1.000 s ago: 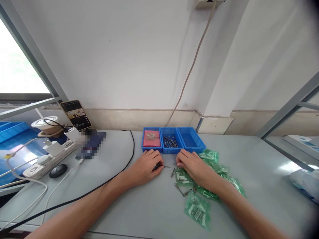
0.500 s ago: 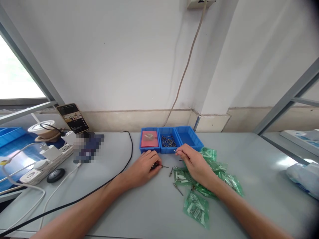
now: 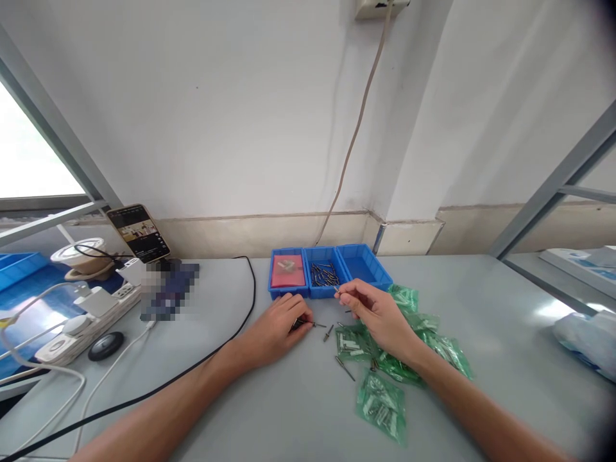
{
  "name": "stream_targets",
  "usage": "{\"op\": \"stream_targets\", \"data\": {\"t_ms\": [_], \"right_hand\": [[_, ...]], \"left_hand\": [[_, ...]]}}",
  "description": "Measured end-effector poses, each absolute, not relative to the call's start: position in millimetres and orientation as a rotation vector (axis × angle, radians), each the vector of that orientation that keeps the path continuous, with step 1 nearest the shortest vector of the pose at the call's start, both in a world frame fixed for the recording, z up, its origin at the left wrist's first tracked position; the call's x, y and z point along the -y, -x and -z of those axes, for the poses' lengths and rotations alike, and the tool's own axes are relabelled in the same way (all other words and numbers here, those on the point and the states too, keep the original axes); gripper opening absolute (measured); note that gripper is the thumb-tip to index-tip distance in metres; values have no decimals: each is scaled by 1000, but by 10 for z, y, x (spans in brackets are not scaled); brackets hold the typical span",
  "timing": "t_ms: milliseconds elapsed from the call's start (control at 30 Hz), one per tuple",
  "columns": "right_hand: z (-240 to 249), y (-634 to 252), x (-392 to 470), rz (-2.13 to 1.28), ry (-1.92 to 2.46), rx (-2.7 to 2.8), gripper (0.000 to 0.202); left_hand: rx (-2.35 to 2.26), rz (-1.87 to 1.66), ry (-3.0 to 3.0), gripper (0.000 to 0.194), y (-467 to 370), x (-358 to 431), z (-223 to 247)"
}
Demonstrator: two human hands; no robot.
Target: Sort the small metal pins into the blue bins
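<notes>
Toward the back edge of the desk (image 3: 260,410), the right hand (image 3: 378,314) pinches a pin (image 3: 337,290), likely light, stiff, best gripped mid-shank; the left hand (image 3: 280,322) curls around something dark (image 3: 298,323).

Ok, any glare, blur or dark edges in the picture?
Head view: white, overexposed window at left, glare on the smooth grey tabletop at right; head view: dark, blurred right corners; head view: thin metal piece in the right hand too small to make out clearly.
</notes>
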State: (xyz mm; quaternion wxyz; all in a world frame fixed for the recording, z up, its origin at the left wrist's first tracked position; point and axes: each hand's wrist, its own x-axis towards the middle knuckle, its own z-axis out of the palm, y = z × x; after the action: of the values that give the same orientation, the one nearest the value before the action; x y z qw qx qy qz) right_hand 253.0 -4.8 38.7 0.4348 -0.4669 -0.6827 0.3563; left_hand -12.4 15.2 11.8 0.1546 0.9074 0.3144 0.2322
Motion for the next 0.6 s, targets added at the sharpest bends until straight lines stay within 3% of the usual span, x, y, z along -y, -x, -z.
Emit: {"op": "stream_targets", "data": {"t_ms": [133,333,600], "right_hand": [[-394,-2531,35,-1119,1104,1484,37],[-448,-2542,63,-1488,958,1275,33],[-387,-2549,30,-1226,1053,1385,32]], "left_hand": [[-896,-667,-2579,7,127,-156,-113],[-898,-664,-2567,7,134,-145,-127],[-907,-677,-2575,5,134,-155,-116]]}}
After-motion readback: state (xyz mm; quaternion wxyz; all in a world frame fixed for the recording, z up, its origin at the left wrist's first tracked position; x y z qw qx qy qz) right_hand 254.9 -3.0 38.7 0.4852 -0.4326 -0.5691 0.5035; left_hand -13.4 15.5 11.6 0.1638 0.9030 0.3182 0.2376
